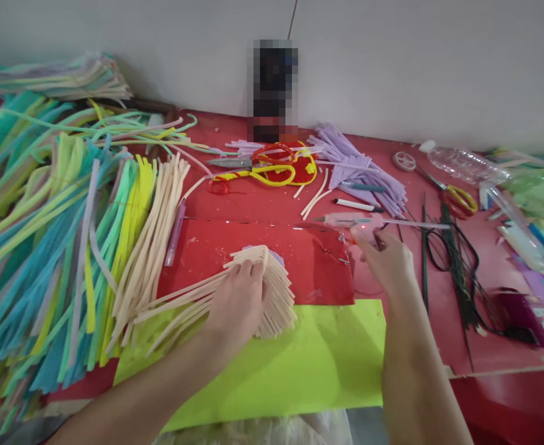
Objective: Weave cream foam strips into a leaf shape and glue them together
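Observation:
My left hand (240, 295) presses with bent fingers on a fan of cream pipe cleaners (276, 303), laid side by side along a slanting ridge. Their loose ends spread out to the left, and a bit of lilac shows behind the upper right edge. Beneath lie a red board (313, 266) and a lime-green sheet (327, 352). To the right, my right hand (390, 256) is closed around the handle of a pink hot glue gun (353, 220). Its nozzle points left, a small red light glows on it, and a glue stick (415, 224) juts from its back.
Bundles of coloured pipe cleaners (63, 247) crowd the left side. Behind the board lie scissors (263, 170) and lilac pipe cleaners (350, 161). At right are yellow-handled scissors (457, 199), a plastic bottle (467, 164) and a black cord (473, 247). A wall (392, 68) closes the back.

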A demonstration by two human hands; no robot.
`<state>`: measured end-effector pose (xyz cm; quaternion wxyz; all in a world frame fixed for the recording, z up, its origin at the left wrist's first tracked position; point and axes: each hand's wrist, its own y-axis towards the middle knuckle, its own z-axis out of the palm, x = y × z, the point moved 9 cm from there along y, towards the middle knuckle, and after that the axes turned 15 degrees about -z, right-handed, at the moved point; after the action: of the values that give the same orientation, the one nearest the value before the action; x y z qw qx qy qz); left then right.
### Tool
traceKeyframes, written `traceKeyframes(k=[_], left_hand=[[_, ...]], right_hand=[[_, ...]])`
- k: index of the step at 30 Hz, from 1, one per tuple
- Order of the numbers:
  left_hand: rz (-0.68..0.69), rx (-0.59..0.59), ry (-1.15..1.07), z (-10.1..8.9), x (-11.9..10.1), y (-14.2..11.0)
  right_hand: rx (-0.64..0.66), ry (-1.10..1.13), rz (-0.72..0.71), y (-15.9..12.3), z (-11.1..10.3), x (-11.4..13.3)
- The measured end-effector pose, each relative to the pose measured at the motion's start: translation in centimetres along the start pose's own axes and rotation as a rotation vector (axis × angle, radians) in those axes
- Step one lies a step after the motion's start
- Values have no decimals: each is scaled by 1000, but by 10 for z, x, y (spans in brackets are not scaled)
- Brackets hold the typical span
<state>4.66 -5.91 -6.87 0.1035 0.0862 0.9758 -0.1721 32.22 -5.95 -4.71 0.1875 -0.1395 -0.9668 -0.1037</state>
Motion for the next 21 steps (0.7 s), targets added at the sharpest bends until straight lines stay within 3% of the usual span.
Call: traceKeyframes(k=[3,5,12,15,18,21], left_hand=[[15,-5,23,0,-1,-1],[18,-5,32,0,-1,-2],[81,-16,-9,-2,-6,-3],[135,-48,-52,-4,-10,-3],[208,-70,-112,-6,-15,-4],[241,-97,-182,-10,-16,-5]], right_hand=[[73,33,47,10,19,1],[55,4,14,13,22,3],[-219,-59,-109,5,-11,15],[-238,100,-188,-1,-9,42],[-201,211,-378,-14,7,89],[-43,314,-529,-31,36,127]])
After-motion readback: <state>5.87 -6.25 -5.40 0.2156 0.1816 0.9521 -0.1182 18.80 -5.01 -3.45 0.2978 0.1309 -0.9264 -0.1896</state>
